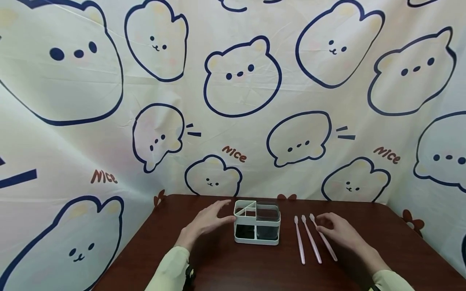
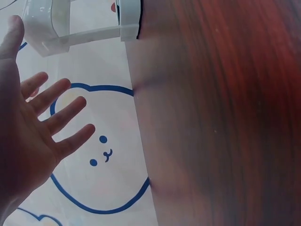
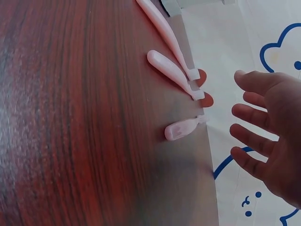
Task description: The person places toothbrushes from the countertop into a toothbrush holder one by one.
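Pale cloth [image 1: 251,24] printed with blue-lined bear faces hangs behind everything. On the table stands a small off-white plastic holder with slots [image 1: 256,221]. It sits upright near the far edge, probably so its slots face up. Three thin pale pink plastic toothbrushes [image 1: 311,238] lie to its right, side by side. They have gaps between them, maybe so each one is easy to take alone. Their heads point away from the person, and their handles point back.

The left hand [image 1: 207,220] is spread wide beside the holder, with nothing in it. I cannot tell if its thumb touches. The right hand [image 1: 344,233] is by the outer toothbrush, its fingers apart and loosely bent, holding nothing. Both arms have pale sleeves [image 1: 170,266].

Under it all is the dark red-brown wooden table [image 1: 218,266], smooth with streaky lines. Around the sides, the cloth shows creases and red "Nice" words.
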### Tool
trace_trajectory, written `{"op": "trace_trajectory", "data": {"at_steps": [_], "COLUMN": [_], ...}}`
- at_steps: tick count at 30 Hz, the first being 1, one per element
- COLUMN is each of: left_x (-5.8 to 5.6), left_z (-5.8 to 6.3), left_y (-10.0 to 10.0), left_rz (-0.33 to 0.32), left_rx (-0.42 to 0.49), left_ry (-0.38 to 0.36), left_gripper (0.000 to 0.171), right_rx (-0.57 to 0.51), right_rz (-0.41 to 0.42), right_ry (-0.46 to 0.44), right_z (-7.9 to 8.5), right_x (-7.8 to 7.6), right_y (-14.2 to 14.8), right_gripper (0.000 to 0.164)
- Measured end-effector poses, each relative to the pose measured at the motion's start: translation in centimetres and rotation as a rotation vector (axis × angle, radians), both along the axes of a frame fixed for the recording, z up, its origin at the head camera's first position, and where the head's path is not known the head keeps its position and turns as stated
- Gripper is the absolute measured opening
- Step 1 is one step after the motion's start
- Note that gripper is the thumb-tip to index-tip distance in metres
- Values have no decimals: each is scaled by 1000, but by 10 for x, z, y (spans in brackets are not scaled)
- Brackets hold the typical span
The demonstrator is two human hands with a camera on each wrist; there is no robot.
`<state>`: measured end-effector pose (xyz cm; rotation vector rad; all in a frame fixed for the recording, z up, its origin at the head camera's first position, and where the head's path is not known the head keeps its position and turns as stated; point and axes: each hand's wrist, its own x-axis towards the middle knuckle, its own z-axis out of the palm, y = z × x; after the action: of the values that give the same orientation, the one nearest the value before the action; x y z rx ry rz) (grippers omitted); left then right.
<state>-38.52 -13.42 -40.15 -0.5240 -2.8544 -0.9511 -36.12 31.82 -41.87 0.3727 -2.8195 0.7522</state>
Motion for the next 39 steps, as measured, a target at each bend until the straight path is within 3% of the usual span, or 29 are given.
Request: {"op": "trace_trajectory", "data": {"at_steps": [9, 13, 26, 39], "left_x": [-2, -2, -6, -10], "left_z": [1, 0, 1, -2], "left_y": [12, 15, 25, 30], "left_rz": [-19, -37, -65, -95], "left_rx": [21, 24, 12, 118], "left_ry": [-55, -42, -56, -100], "left_gripper": [83, 86, 98, 95], "right_rx": [-85, -88, -89, -109], "right_rz": [-16, -20, -19, -17], "right_ry": [-82, -111, -129, -176], "right_z": [-5, -7, -6, -8], "right_x": [-3, -3, -3, -3], "right_y": [1, 0, 3, 9], "right_gripper": [43, 46, 48, 44]}}
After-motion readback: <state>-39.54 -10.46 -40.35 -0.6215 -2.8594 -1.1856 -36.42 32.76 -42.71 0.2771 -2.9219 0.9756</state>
